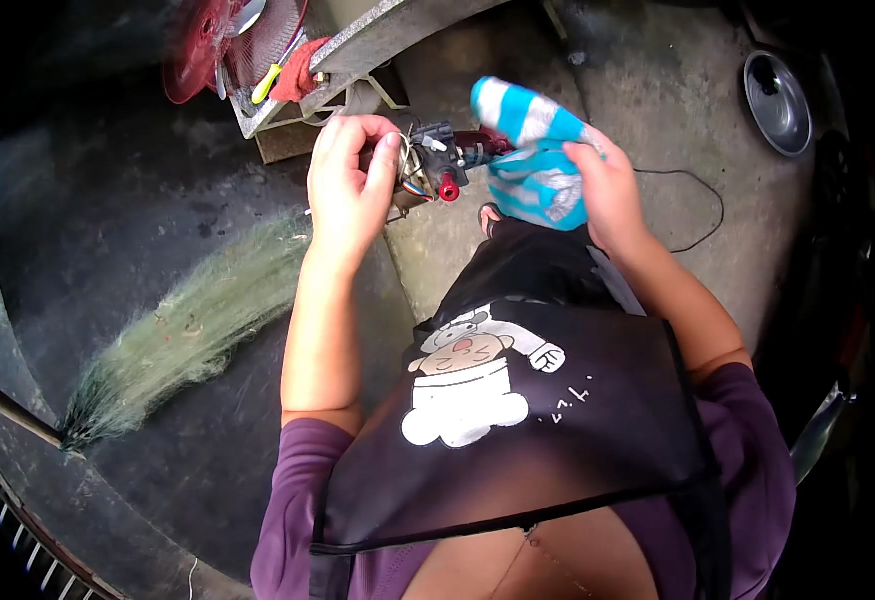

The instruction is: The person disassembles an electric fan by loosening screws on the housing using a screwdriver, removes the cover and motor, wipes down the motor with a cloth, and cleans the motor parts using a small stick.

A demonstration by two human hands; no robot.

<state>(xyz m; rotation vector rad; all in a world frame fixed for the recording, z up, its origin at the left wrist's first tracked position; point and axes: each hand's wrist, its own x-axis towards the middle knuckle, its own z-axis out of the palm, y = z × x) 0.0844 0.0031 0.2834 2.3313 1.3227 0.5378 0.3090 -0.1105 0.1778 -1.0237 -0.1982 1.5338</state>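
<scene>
Near the top centre, my left hand (pixel 356 180) has its fingers closed round the left side of a small dark mechanical device (pixel 443 155) with wires and a red knob. My right hand (pixel 613 190) grips a blue and white striped cloth (pixel 538 185), bunched against the device's right end. Part of the cloth is blurred and stands up above my fingers. The cloth hides some of the device's dark red right end. How far my left fingers wrap round behind the device is hidden.
A green net-like bundle (pixel 193 320) lies on the dark floor at the left. Red baskets (pixel 258 45) and a red cloth (pixel 301 72) are beside a curved grey edge (pixel 388 40) at the top. A metal lid (pixel 778 103) and a black cord (pixel 723 200) lie on the right.
</scene>
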